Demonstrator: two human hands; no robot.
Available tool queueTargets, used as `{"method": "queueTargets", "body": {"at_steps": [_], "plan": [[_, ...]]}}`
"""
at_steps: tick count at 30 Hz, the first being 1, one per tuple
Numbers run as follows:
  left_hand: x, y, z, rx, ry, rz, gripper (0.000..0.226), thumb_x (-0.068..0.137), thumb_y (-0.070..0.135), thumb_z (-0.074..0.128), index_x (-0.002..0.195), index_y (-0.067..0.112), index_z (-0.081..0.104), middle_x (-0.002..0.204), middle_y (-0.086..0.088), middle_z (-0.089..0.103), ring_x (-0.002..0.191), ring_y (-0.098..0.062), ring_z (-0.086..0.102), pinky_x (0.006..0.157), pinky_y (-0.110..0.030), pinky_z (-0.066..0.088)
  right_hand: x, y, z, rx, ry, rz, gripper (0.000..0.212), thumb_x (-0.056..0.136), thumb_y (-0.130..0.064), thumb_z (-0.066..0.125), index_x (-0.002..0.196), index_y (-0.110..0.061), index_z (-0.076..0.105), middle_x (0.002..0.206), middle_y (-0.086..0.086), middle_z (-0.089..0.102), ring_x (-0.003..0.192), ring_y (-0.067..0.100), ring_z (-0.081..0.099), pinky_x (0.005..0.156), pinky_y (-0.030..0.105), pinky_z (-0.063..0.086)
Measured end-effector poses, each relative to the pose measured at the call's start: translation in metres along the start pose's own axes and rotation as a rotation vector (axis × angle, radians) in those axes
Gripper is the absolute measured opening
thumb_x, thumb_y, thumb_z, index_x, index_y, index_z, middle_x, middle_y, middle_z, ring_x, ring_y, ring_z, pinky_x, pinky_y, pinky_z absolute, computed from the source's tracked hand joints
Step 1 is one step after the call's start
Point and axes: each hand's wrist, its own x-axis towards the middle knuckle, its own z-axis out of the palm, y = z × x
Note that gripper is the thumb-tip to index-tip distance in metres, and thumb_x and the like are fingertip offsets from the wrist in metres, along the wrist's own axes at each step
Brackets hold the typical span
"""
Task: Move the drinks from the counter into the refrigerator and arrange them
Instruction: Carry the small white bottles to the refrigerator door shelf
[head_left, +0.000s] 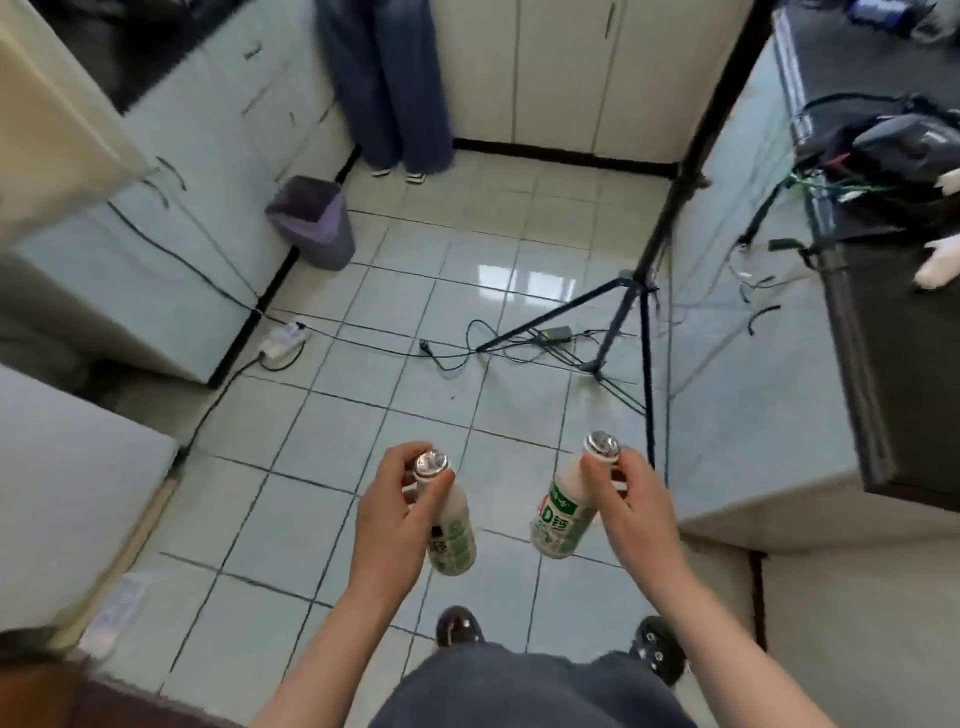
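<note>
The person's left hand (397, 501) is curled closed around the neck of a small white drink bottle with a green label (451, 530), fingers and thumb pinching just under its silver foil cap, so the bottle hangs below the hand, tilted slightly. The right hand (631, 499) grips a second bottle of the same kind (563, 514) the same way, fingers wrapped at the neck below the foil top, its label showing a large letter D and green print. Both bottles are held in the air over the pale tiled floor (363, 415), apart from each other, in front of the person's dark trousers and shoes. To the right stands a counter (883, 156) with a dark top carrying a tangle of cables and a black bag; its contents are blurred and partly cut off by the frame. A tripod (631, 306) stands beside it among loose cords. At the left, pale cabinet fronts and a cream door edge are smeared by motion. A purple-lined bin (317, 223) sits by the far cabinets, near another person's legs (389, 83).
</note>
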Motion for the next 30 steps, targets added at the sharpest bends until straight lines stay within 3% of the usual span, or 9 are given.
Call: {"method": "queueTargets", "body": {"at_steps": [3,6,14,18,21,26,30], "plan": [[0.005,-0.02,-0.072,0.001,0.161,-0.046,0.019,0.084,0.037,0.063,0.1,0.041,0.056,0.096,0.025,0.062,0.087,0.0,0.061,0.068,-0.015,0.047,0.02,-0.041,0.068,-0.021,-0.131,-0.078,0.023,0.085,-0.055,0.048,0.087,-0.035,0.057,0.09,-0.009,0.061,0.081,0.001,0.057,0.063,0.015,0.043],[0.005,-0.042,-0.124,-0.023,0.306,-0.088,0.023,0.087,0.026,0.066,0.101,0.041,0.056,0.096,0.024,0.062,0.088,0.0,0.061,0.073,-0.02,0.048,0.032,-0.078,0.122,-0.046,-0.24,-0.152,0.026,0.081,-0.059,0.047,0.09,-0.036,0.057,0.092,-0.011,0.06,0.085,0.003,0.058,0.066,0.021,0.047],[0.014,-0.084,-0.207,-0.229,0.681,-0.22,0.035,0.089,0.015,0.062,0.104,0.047,0.055,0.101,0.023,0.063,0.091,0.006,0.059,0.071,-0.006,0.046,0.069,-0.144,0.252,-0.091,-0.528,-0.265,0.017,0.088,-0.048,0.049,0.091,-0.035,0.06,0.092,-0.013,0.062,0.085,0.0,0.058,0.064,0.013,0.046],[0.043,-0.101,-0.259,-0.279,0.79,-0.234,0.035,0.091,0.017,0.059,0.108,0.048,0.059,0.108,0.033,0.061,0.099,0.008,0.058,0.074,-0.006,0.047,0.102,-0.179,0.339,-0.115,-0.669,-0.327,0.007,0.091,-0.04,0.051,0.09,-0.038,0.058,0.093,-0.014,0.063,0.087,-0.004,0.058,0.064,0.013,0.044],[0.077,-0.108,-0.309,-0.228,0.87,-0.231,0.033,0.091,0.019,0.059,0.106,0.048,0.059,0.11,0.03,0.061,0.102,0.007,0.057,0.075,-0.008,0.047,0.127,-0.22,0.406,-0.099,-0.762,-0.388,0.009,0.091,-0.04,0.051,0.095,-0.036,0.058,0.096,-0.014,0.063,0.089,-0.002,0.058,0.065,0.015,0.045],[0.15,-0.101,-0.402,-0.119,0.911,-0.182,0.034,0.091,0.02,0.06,0.104,0.051,0.058,0.11,0.021,0.063,0.101,0.007,0.057,0.077,-0.007,0.046,0.17,-0.296,0.497,-0.008,-0.774,-0.472,0.009,0.093,-0.033,0.051,0.086,-0.033,0.056,0.087,-0.01,0.062,0.077,0.001,0.056,0.06,0.017,0.045],[0.206,-0.087,-0.465,-0.051,0.973,-0.092,0.035,0.091,0.016,0.059,0.105,0.048,0.056,0.11,0.021,0.06,0.098,0.01,0.056,0.076,-0.004,0.044,0.204,-0.353,0.556,0.014,-0.772,-0.558,0.012,0.094,-0.031,0.052,0.082,-0.033,0.052,0.081,-0.008,0.059,0.069,-0.003,0.052,0.055,0.009,0.041]]}}
